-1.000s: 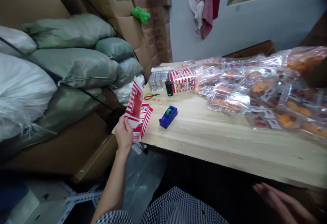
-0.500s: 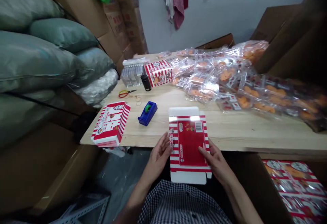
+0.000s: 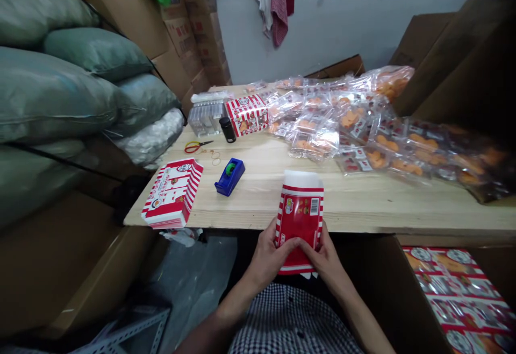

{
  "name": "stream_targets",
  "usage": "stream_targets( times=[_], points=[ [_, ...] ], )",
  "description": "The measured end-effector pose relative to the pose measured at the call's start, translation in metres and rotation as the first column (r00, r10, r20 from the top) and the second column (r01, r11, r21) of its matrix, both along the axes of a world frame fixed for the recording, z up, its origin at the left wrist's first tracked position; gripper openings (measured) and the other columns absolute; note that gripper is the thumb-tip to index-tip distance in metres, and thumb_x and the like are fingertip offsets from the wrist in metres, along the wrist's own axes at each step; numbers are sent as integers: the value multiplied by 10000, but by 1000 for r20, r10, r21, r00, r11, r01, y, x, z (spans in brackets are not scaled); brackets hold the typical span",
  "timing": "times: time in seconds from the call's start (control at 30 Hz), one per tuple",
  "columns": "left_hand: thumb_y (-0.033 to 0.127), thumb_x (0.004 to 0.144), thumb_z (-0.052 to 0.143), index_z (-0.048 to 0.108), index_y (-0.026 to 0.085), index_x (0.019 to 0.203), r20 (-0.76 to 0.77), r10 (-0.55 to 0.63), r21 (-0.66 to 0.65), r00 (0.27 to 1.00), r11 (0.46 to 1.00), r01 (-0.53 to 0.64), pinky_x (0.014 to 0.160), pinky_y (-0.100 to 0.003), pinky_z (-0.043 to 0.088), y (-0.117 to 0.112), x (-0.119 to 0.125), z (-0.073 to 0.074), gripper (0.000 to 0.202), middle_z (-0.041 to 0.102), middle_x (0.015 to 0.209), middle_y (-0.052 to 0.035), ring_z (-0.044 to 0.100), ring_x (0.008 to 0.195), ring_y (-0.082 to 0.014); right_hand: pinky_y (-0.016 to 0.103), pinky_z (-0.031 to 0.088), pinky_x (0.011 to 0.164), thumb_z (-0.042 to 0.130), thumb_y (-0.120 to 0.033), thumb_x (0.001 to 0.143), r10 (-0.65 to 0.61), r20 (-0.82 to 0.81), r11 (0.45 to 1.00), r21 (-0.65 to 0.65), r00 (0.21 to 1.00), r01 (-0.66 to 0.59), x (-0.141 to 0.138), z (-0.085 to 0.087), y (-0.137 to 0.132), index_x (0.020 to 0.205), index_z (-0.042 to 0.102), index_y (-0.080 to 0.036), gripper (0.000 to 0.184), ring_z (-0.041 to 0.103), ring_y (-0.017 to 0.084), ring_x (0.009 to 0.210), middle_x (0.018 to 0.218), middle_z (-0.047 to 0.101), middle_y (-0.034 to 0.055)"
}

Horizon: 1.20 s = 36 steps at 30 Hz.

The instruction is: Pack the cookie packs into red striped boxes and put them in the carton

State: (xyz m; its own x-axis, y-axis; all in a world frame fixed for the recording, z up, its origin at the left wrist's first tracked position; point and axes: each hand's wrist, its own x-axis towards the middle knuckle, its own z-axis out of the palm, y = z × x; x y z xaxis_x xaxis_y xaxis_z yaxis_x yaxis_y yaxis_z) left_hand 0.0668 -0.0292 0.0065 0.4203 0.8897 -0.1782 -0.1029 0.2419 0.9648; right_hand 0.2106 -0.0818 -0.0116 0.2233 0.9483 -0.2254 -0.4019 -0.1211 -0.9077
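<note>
A red and white striped carton point(image 3: 299, 214) is held at the front edge of the table, its white flap pointing away from me. My left hand point(image 3: 271, 254) grips its left side, and my right hand point(image 3: 322, 252) grips the right side. Both thumbs press on the red panel and nearly meet in the middle. The fingers behind the carton are hidden. The panel looks slightly bowed between the hands. Left of it on the table are a blue tape dispenser point(image 3: 230, 176) with green tape and a stack of flat striped cartons point(image 3: 172, 193).
Clear bags of orange pieces point(image 3: 308, 133) cover the back right of the wooden table point(image 3: 258, 203). Scissors point(image 3: 197, 146), a black bottle point(image 3: 228, 129), a standing striped box point(image 3: 247, 115) and clear plastic trays point(image 3: 206, 118) lie at the back left. Packed boxes point(image 3: 459, 289) fill a carton at lower right.
My left hand, earlier with fingers apart at the carton's edge, now grips it. Both thumbs have come onto the front panel, and the carton looks narrower and bowed.
</note>
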Motion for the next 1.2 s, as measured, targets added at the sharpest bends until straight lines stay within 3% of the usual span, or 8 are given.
stream_targets(
  times=[0.27, 0.4, 0.63, 0.87, 0.93, 1.03, 1.1, 1.2],
  points=[
    [309, 793, 774, 658, 172, 1149, 86, 15, -119, 996, 993, -4, 914, -415, 571, 1, -6, 4, 399, 747, 1118, -103, 715, 997, -280, 373, 602, 808, 834, -368, 760, 116, -56, 993, -23, 992, -118, 34, -1, 8, 1068, 714, -227, 360, 747, 245, 871, 1030, 787, 69],
    [307, 776, 792, 615, 195, 1205, 81, 19, -152, 997, 988, -7, 906, -393, 576, 4, -9, 3, 477, 729, 1174, -101, 703, 1051, -288, 357, 598, 753, 847, -359, 742, 124, -58, 992, -20, 991, -125, 31, -8, 16, 931, 760, -200, 262, 747, 235, 781, 915, 800, 60],
    [283, 826, 745, 475, 292, 1375, 189, 219, 9, 957, 974, -225, 1007, -341, 499, 33, -17, -8, 611, 615, 1366, -94, 627, 1203, -233, 435, 578, 846, 804, -415, 780, 211, -114, 969, -106, 971, -223, 14, -26, 9, 1015, 779, -210, 312, 753, 277, 860, 938, 801, 66],
    [420, 848, 697, 695, 180, 1034, 26, 108, 3, 994, 994, -108, 713, -260, 506, 41, -21, -31, 303, 703, 864, -32, 635, 773, -175, 475, 558, 887, 781, -481, 788, 323, -163, 924, -158, 932, -348, 19, -37, -13, 1038, 764, -168, 401, 753, 300, 887, 984, 791, 106],
    [433, 874, 658, 708, 163, 910, -24, 76, 26, 997, 997, -75, 678, -242, 471, 38, -22, -40, 278, 677, 818, -25, 592, 729, -160, 458, 561, 886, 788, -470, 787, 271, -175, 937, -177, 946, -301, 19, -39, -18, 1105, 736, -207, 416, 749, 283, 908, 1026, 784, 89],
    [423, 889, 636, 713, 154, 850, -85, 83, 83, 993, 994, -76, 691, -234, 441, 34, -23, -50, 282, 658, 814, -22, 567, 744, -157, 404, 543, 943, 807, -397, 788, 30, -71, 995, -92, 997, -36, 19, -35, -19, 1268, 637, -308, 517, 711, 243, 1034, 1188, 736, 44],
    [435, 889, 632, 710, 160, 856, -104, 96, 86, 990, 992, -87, 695, -234, 435, 31, -24, -51, 288, 650, 805, -17, 562, 741, -157, 384, 521, 987, 792, -373, 806, -84, 1, 996, 0, 996, 84, 19, -29, -15, 1332, 588, -326, 567, 677, 236, 1099, 1253, 702, 39],
    [462, 898, 613, 692, 171, 867, -92, 55, 66, 994, 997, -49, 696, -237, 437, 31, -25, -46, 303, 640, 798, -9, 555, 722, -154, 389, 528, 965, 759, -398, 830, -67, 33, 997, 33, 997, 66, 23, -20, -5, 1306, 611, -304, 508, 683, 249, 1057, 1184, 721, 51]
  ],
)
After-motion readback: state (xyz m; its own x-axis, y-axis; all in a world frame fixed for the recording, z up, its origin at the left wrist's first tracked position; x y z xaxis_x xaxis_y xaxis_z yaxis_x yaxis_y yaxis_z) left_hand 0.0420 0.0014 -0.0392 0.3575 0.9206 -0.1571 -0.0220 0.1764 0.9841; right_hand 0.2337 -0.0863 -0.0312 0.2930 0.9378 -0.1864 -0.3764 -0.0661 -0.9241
